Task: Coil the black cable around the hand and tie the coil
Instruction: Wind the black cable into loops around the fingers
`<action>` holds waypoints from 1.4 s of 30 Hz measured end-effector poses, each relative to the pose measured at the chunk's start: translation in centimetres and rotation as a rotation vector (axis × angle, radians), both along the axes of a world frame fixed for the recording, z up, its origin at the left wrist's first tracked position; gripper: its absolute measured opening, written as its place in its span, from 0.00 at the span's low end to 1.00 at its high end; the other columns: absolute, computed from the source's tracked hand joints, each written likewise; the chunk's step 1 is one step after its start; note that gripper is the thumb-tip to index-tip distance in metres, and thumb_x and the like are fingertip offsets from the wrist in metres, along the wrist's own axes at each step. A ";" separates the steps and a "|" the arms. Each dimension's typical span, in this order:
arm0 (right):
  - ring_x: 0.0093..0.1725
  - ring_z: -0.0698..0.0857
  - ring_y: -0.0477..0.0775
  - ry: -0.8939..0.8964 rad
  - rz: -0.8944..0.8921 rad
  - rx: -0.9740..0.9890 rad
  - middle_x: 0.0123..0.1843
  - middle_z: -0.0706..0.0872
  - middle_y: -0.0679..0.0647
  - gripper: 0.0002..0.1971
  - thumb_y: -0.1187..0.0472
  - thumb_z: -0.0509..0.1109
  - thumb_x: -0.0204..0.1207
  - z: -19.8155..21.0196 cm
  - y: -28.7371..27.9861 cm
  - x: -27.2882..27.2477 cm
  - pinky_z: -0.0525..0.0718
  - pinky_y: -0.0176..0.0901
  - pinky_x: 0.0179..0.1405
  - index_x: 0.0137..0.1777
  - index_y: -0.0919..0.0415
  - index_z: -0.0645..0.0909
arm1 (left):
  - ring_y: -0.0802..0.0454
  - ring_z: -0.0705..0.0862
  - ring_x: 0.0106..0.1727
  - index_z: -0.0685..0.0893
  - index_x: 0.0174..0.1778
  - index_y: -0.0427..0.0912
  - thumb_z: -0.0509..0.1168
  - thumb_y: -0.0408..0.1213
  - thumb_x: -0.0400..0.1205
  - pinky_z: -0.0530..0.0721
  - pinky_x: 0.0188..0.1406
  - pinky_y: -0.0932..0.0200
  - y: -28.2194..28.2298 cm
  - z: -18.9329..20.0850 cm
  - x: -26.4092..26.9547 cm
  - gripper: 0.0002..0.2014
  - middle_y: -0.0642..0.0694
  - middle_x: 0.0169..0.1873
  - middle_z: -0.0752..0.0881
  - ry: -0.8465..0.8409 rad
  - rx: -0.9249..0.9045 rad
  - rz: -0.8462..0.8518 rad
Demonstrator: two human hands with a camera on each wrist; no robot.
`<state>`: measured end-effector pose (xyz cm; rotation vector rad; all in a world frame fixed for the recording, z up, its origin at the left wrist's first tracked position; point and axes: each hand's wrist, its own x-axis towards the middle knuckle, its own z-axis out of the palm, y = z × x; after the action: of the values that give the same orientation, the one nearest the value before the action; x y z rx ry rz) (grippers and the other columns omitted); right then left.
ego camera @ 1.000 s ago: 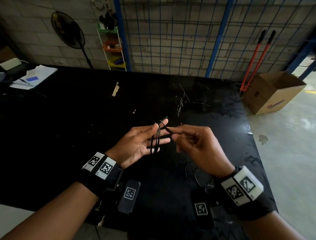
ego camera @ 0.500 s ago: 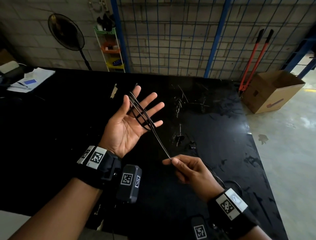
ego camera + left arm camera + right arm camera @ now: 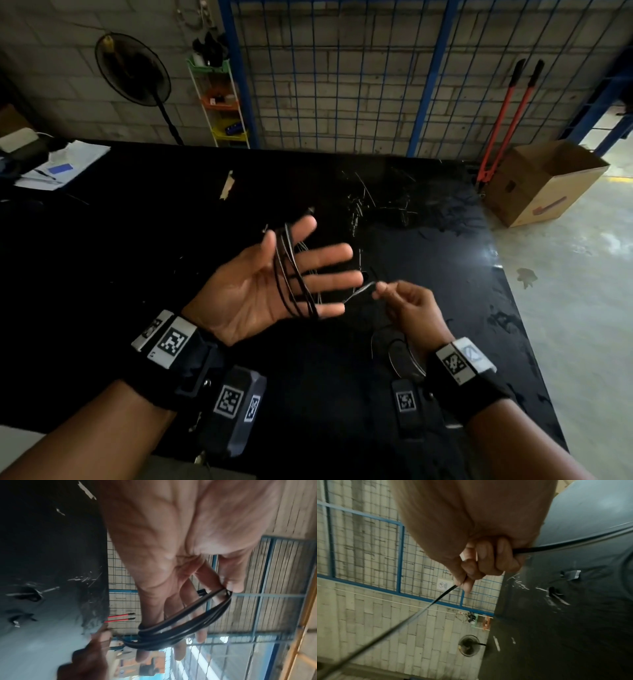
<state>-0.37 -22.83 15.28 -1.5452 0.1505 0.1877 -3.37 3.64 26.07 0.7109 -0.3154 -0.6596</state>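
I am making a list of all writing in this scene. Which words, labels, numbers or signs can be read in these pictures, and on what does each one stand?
No text can be read.
Wristbands: square code patterns only; a small mark beneath one is too blurred to read.
Cardboard box: a red mark, no legible word.
Sign on the wire fence: a pictogram, too small to read.
Papers: too small to read.

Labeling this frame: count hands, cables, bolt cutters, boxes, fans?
Hands: 2 (left hand, right hand)
Cable: 1
Bolt cutters: 1
Box: 1
Fan: 1
Total: 6
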 end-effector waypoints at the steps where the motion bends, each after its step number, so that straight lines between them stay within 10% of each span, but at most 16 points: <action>1: 0.17 0.66 0.39 -0.032 -0.033 -0.006 0.17 0.73 0.42 0.13 0.56 0.73 0.84 1.1 -0.1 0.7 0.65 0.32 0.17 0.40 0.63 0.87 | 0.19 0.62 0.85 0.79 0.79 0.45 0.61 0.47 0.91 0.53 0.80 0.14 -0.3 -0.4 -0.4 0.21 0.28 0.82 0.74 0.008 0.040 -0.015; 6: 0.21 0.65 0.46 -0.244 0.002 -0.016 0.18 0.71 0.41 0.11 0.55 0.75 0.83 8.3 0.3 3.1 0.62 0.38 0.22 0.42 0.60 0.89 | 0.18 0.72 0.80 0.81 0.78 0.44 0.68 0.48 0.87 0.63 0.80 0.19 -1.4 -1.7 -1.5 0.24 0.27 0.80 0.76 0.060 0.231 0.019; 12: 0.17 0.70 0.37 -0.438 0.158 -0.135 0.17 0.76 0.40 0.11 0.59 0.76 0.82 13.3 2.4 2.0 0.69 0.24 0.23 0.47 0.69 0.89 | 0.27 0.80 0.78 0.82 0.79 0.49 0.63 0.49 0.87 0.62 0.82 0.19 -2.3 -2.2 -1.2 0.23 0.33 0.78 0.81 0.078 0.383 0.137; 25: 0.15 0.65 0.38 -0.341 0.013 -0.041 0.14 0.72 0.41 0.09 0.58 0.78 0.81 12.9 3.3 1.4 0.69 0.22 0.20 0.44 0.64 0.91 | 0.28 0.81 0.78 0.83 0.77 0.51 0.61 0.49 0.86 0.72 0.79 0.26 -2.7 -3.8 -1.1 0.23 0.34 0.78 0.82 0.115 0.337 0.230; 33: 0.19 0.77 0.41 -0.397 0.258 -0.082 0.19 0.81 0.44 0.09 0.61 0.78 0.80 12.6 4.1 0.1 0.76 0.30 0.24 0.44 0.68 0.89 | 0.34 0.84 0.75 0.82 0.77 0.43 0.58 0.46 0.89 0.69 0.82 0.26 -3.4 -4.4 -0.8 0.23 0.37 0.74 0.86 0.090 0.495 0.251; 36: 0.24 0.88 0.48 -0.420 0.348 -0.074 0.27 0.90 0.59 0.07 0.61 0.78 0.80 12.5 4.5 -0.8 0.84 0.34 0.29 0.45 0.66 0.90 | 0.34 0.85 0.74 0.83 0.75 0.37 0.58 0.45 0.89 0.69 0.81 0.24 -3.3 -4.4 -0.6 0.23 0.35 0.73 0.86 0.092 0.510 0.278; 42: 0.23 0.79 0.53 -0.495 0.448 -0.048 0.25 0.84 0.65 0.10 0.65 0.72 0.85 11.5 4.2 -2.9 0.77 0.41 0.26 0.61 0.58 0.92 | 0.33 0.81 0.78 0.85 0.75 0.49 0.56 0.48 0.90 0.68 0.80 0.20 -1.5 -2.8 0.5 0.21 0.37 0.77 0.83 0.088 0.365 0.388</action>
<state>-3.28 -18.64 26.74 -1.6114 -0.5886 0.1483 -2.86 2.11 23.26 1.0548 0.0310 -0.3777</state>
